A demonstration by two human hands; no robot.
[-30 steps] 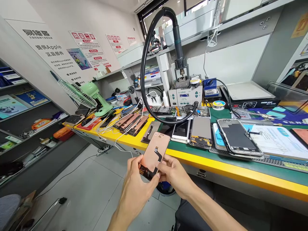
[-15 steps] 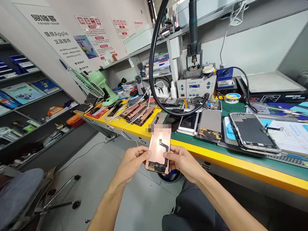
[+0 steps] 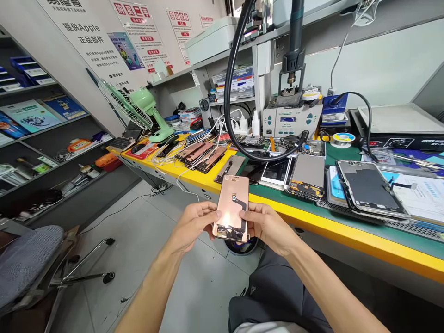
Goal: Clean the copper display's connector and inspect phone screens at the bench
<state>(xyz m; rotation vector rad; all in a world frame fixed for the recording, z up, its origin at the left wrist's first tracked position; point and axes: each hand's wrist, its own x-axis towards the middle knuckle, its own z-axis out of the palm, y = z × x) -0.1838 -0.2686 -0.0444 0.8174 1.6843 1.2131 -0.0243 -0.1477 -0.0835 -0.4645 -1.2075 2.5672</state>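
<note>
Between my two hands is a phone screen assembly (image 3: 227, 196), its copper-coloured back turned up toward me. A black flex cable runs down its right part to a dark strip at the lower end. My left hand (image 3: 196, 224) grips the left edge, thumb on the back and fingers beneath. On the right edge, my right hand (image 3: 268, 226) pinches it the same way, thumb near the flex cable. The screen is held in the air just before the bench's yellow edge. The fingers under it are partly hidden.
Along the bench (image 3: 347, 231) lie a stack of copper-backed screens (image 3: 197, 155), a white-framed phone (image 3: 275, 171), a grey-backed screen (image 3: 307, 173) and a dark phone screen (image 3: 369, 187). A black hose (image 3: 229, 88) loops above. A bin (image 3: 241, 247) stands below; a chair (image 3: 31, 259) is left.
The view has shifted slightly, so the bench sits a little further right. Both hands still hold the screen, which appears slightly higher and further right in the picture.
</note>
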